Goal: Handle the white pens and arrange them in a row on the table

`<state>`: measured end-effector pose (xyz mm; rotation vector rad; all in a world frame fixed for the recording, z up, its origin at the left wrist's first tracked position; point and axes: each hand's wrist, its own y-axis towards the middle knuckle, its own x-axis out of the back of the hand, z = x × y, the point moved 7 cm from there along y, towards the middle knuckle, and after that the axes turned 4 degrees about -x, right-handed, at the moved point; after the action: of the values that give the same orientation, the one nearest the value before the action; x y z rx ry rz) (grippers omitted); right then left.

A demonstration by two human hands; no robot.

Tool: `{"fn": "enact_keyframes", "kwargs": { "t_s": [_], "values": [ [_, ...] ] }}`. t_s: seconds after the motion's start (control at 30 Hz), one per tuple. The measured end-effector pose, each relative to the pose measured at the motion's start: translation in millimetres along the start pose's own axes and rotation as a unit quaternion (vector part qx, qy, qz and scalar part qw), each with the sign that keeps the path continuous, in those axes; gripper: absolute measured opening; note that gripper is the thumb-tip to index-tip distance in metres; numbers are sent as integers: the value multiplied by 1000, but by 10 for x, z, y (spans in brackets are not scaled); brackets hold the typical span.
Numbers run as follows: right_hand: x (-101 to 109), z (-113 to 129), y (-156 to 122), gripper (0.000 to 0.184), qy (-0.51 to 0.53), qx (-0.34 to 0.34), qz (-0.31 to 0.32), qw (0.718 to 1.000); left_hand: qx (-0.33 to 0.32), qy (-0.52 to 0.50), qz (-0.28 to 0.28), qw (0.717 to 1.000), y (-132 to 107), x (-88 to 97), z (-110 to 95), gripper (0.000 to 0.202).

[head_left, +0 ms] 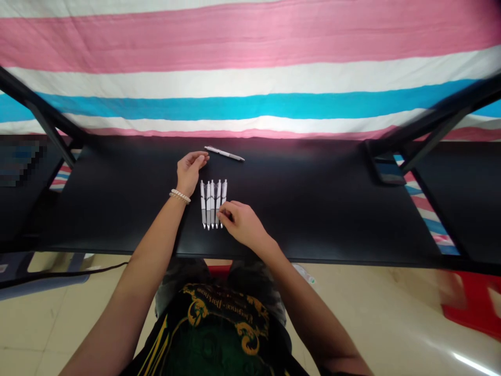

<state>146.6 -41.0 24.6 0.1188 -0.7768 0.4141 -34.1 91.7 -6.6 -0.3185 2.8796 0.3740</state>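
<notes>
Several white-and-grey click pens (212, 203) lie side by side in a row on the black table (321, 209), their tips toward me. My right hand (245, 223) is at the right end of this row, thumb and fingers closed on the lower part of the outermost pen and partly hiding it. Farther back, a single pen (225, 153) lies slantwise on the table. Right by its left end is my left hand (188, 169), with thumb and fingers drawn together and nothing visible between them. A pale beaded bracelet (180, 196) circles the left wrist.
A striped pink, white and blue cloth (250, 78) hangs behind the table. Black metal supports (385, 162) rise at both sides of the tabletop. Red plastic furniture (469, 308) stands on the tiled floor at the right. A dark strap (97, 270) runs below the table at the left.
</notes>
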Motion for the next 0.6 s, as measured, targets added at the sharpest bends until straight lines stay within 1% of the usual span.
{"fn": "enact_keyframes", "kwargs": {
  "t_s": [0.17, 0.27, 0.33, 0.43, 0.53, 0.6],
  "values": [
    [57, -26, -12, 13, -45, 17, 4, 999, -12, 59, 6, 998, -16, -6, -28, 9],
    [125, -98, -40, 18, -38, 10, -13, 999, -21, 86, 8, 996, -20, -12, -47, 9],
    [196, -178, -38, 15, 13, -2, -42, 999, -24, 84, 14, 996, -27, -27, -62, 10],
    [312, -297, 55, 8, 157, -19, -85, 984, -17, 49, 34, 998, -47, -67, -90, 14],
    [372, -303, 315, 20, 287, -1, -83, 954, 27, -20, 54, 998, -73, -109, -108, 27],
    [395, -247, 554, 26, 329, 29, -75, 941, 66, -67, 74, 993, -94, -142, -122, 35]
  ]
}}
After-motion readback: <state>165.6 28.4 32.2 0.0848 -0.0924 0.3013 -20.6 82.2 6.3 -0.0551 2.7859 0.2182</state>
